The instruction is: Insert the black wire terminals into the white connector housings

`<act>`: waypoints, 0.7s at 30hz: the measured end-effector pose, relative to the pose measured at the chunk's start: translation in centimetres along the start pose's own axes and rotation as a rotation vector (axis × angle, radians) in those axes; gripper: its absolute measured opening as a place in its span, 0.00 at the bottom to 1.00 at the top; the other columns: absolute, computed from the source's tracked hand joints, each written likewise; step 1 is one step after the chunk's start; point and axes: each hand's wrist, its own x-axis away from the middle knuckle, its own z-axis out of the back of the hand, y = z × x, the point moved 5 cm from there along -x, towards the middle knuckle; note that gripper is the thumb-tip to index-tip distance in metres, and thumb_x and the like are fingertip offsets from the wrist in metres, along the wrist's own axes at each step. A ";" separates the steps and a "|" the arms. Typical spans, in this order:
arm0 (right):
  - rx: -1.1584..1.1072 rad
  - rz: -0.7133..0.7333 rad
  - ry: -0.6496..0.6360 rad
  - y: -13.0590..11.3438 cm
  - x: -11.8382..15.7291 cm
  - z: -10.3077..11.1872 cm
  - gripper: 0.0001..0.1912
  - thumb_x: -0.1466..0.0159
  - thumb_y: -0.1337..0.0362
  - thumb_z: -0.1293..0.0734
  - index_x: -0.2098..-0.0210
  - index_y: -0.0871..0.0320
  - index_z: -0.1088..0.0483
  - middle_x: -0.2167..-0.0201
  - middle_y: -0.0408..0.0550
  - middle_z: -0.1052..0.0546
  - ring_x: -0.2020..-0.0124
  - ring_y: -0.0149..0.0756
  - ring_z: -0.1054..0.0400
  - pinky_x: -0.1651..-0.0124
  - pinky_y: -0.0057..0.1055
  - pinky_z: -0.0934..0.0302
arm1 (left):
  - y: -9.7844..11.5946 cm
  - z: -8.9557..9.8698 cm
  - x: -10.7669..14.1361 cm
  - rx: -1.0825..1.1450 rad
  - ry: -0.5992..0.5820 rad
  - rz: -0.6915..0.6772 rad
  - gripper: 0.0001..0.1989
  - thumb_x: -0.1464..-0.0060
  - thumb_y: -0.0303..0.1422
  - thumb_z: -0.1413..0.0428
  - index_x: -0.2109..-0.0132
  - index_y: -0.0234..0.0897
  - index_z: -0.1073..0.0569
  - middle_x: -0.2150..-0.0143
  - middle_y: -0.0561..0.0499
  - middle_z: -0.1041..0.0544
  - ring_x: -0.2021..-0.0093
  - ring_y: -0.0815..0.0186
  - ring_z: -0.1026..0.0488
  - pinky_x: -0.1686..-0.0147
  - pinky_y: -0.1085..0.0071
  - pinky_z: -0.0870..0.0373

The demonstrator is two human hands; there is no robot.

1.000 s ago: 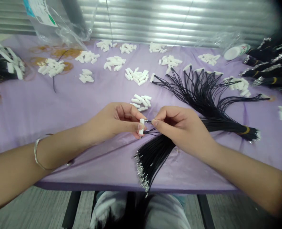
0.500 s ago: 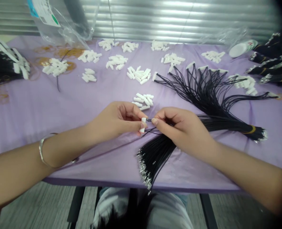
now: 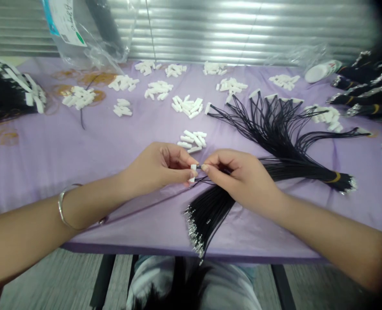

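Note:
Between thumb and fingers, my left hand (image 3: 165, 165) pinches a small white connector housing (image 3: 193, 173), held upright. My right hand (image 3: 239, 172) is closed on a thin black wire (image 3: 200, 167), whose end meets the housing's right side. Lower on the same side, more black wires run from the housing under my right hand. Below that hand fans a bundle of loose black wires (image 3: 207, 211) with shiny metal ends. Just beyond my fingertips lies a small pile of white housings (image 3: 194, 140).
Several piles of white housings (image 3: 187, 106) dot the purple tablecloth (image 3: 120, 137). Wires with housings fitted (image 3: 268, 120) fan out at right, banded near their metal ends. More wire bundles (image 3: 371, 86) lie far right, a white bottle (image 3: 321, 71) beside them. A plastic bag (image 3: 90, 34) stands back left.
My right fingertips have come closer to the housing, and less wire shows between the two hands. The whole view has shifted slightly.

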 end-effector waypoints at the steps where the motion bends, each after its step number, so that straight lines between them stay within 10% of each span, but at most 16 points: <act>1: -0.011 -0.004 0.001 0.0 0.0 0.0 0.08 0.40 0.67 0.37 0.75 0.62 0.31 0.80 0.40 0.32 0.77 0.22 0.42 0.75 0.20 0.48 | 0.0 0.1 -0.1 0.003 -0.007 0.002 0.04 0.54 0.25 0.39 0.67 0.31 0.24 0.75 0.53 0.23 0.74 0.73 0.27 0.69 0.78 0.30; 21: -0.240 -0.157 -0.009 0.9 -0.3 0.2 0.05 0.44 0.67 0.36 0.73 0.63 0.32 0.78 0.41 0.32 0.77 0.24 0.43 0.75 0.23 0.47 | -1.0 0.2 -0.4 0.208 -0.083 0.152 0.06 0.53 0.29 0.39 0.64 0.35 0.23 0.68 0.51 0.21 0.69 0.72 0.24 0.64 0.77 0.27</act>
